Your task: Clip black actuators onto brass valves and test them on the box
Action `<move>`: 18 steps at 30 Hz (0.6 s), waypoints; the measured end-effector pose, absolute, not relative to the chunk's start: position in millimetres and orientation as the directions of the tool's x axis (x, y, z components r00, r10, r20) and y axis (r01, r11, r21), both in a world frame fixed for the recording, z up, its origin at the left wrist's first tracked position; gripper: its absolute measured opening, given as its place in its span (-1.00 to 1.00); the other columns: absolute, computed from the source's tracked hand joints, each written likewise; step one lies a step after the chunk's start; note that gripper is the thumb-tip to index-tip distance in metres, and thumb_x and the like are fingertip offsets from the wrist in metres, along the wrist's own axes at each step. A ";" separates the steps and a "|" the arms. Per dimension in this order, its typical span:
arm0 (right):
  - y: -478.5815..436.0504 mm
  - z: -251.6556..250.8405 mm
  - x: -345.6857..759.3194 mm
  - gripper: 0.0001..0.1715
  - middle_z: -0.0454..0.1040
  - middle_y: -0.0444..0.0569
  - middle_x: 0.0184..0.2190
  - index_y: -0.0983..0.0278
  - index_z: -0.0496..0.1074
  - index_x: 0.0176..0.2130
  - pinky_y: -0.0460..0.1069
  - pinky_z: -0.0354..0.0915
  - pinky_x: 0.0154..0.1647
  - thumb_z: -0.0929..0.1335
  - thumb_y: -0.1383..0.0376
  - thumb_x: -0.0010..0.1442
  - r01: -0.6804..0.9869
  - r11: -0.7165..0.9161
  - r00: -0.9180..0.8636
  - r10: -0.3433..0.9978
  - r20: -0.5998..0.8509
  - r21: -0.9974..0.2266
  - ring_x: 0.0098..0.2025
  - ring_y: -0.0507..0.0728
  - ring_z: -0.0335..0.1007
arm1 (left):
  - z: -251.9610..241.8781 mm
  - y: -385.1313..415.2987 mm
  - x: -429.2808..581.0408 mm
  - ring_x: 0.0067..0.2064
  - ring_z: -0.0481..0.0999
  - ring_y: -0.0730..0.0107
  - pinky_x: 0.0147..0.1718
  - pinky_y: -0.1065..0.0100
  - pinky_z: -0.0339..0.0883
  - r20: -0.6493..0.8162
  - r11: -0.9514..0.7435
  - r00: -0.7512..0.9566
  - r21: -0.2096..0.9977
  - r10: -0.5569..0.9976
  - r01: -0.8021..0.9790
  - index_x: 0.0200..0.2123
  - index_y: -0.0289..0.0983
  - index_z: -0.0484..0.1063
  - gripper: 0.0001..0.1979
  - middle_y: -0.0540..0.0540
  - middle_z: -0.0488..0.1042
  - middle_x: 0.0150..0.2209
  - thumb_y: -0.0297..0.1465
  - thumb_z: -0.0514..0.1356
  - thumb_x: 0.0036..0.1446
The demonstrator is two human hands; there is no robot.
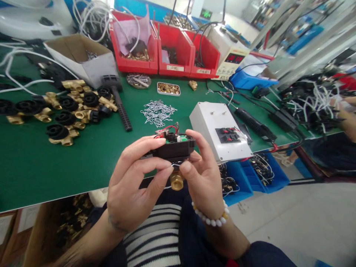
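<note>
Between my two hands, just off the table's front edge, is a black valve actuator with a brass valve fitting below it. Its top lies uncovered, showing a green circuit board and red and black wires. My left hand is closed around the left side, thumb and a finger pinched near the joint. From the right, my right hand grips the housing, its thumb by the same joint. A thin silvery wire clip shows between the thumbs; which hand bears it I cannot tell. A pile of wire clips lies beyond.
Brass valves with black caps cluster on the left beside a black ribbed tool. Red bins line the back. A grey switch box and an electric screwdriver lie right. Another person's hand is at far right.
</note>
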State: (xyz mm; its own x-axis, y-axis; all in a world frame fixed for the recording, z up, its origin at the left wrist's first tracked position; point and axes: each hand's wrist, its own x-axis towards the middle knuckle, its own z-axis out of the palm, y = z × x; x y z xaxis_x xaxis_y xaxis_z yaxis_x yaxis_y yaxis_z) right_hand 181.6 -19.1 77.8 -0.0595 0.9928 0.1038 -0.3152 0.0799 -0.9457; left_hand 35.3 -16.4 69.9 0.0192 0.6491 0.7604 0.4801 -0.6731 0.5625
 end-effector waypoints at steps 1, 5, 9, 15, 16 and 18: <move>-19.6 78.1 180.0 -0.39 0.53 -0.09 -0.15 0.03 0.28 0.18 0.08 0.50 -0.03 0.49 0.14 0.22 -0.307 0.083 -0.054 0.993 0.104 -0.948 -0.12 0.14 0.53 | 70.5 -17.1 35.0 0.09 0.54 0.26 0.12 0.20 0.45 0.762 -0.668 0.010 0.561 0.647 0.488 -0.21 -0.23 0.47 -0.89 -0.10 0.54 0.03 -0.51 0.29 0.20; -20.3 78.9 175.0 -0.40 0.51 -0.09 -0.17 0.03 0.28 0.19 0.06 0.52 -0.09 0.48 0.11 0.23 -0.284 0.077 -0.036 0.995 0.091 -0.956 -0.16 0.13 0.52 | 70.5 -19.6 32.8 0.07 0.55 0.25 0.11 0.21 0.46 0.761 -0.652 -0.034 0.577 0.648 0.493 -0.20 -0.23 0.48 -0.87 -0.10 0.55 0.02 -0.51 0.31 0.18; -17.5 76.5 172.1 -0.41 0.51 -0.13 -0.17 -0.01 0.30 0.17 0.06 0.51 -0.06 0.49 0.13 0.21 -0.340 0.064 -0.060 0.994 0.090 -0.938 -0.16 0.12 0.52 | 66.7 -19.6 30.8 0.10 0.51 0.25 0.14 0.17 0.43 0.740 -0.673 -0.048 0.635 0.671 0.381 -0.08 -0.19 0.48 -0.72 -0.08 0.51 0.04 -0.53 0.32 0.14; -16.9 79.5 171.3 -0.33 0.55 -0.11 -0.15 0.02 0.26 0.22 0.11 0.51 -0.04 0.49 0.07 0.21 -0.225 0.086 -0.078 0.991 0.106 -0.971 -0.13 0.14 0.54 | 66.0 -13.4 28.6 0.30 0.35 0.02 0.21 0.03 0.38 0.148 -0.147 -0.024 0.930 0.989 -0.337 0.20 -0.09 0.37 -0.52 -0.14 0.40 0.22 -0.09 0.21 0.27; -15.4 84.9 174.5 -0.32 0.56 -0.11 -0.16 0.03 0.27 0.23 0.11 0.51 -0.04 0.49 0.07 0.20 -0.148 0.090 -0.112 0.988 0.107 -0.985 -0.14 0.14 0.55 | 66.2 -11.3 28.2 0.23 0.43 -0.01 0.14 0.03 0.45 0.035 0.003 0.086 0.912 0.996 -0.410 0.18 -0.12 0.40 -0.51 -0.16 0.48 0.15 -0.06 0.19 0.27; -6.3 101.2 187.4 -0.39 0.59 -0.12 -0.20 0.08 0.36 0.18 0.09 0.50 -0.06 0.49 0.08 0.20 0.056 0.116 -0.210 0.972 0.102 -0.992 -0.18 0.14 0.56 | 66.1 -7.0 28.0 0.06 0.58 -0.02 -0.06 0.08 0.58 -0.078 0.162 0.194 0.871 0.978 -0.464 0.12 -0.19 0.46 -0.50 -0.20 0.58 0.00 -0.03 0.21 0.24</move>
State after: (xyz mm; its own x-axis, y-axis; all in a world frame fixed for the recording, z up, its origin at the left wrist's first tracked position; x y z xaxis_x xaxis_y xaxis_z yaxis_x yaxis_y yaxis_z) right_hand 187.4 -6.3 101.2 -0.2099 0.9724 0.1023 0.0560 0.1164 -0.9916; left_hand 28.0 -7.0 66.1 0.1937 0.9779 -0.0785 -0.4635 0.1617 0.8712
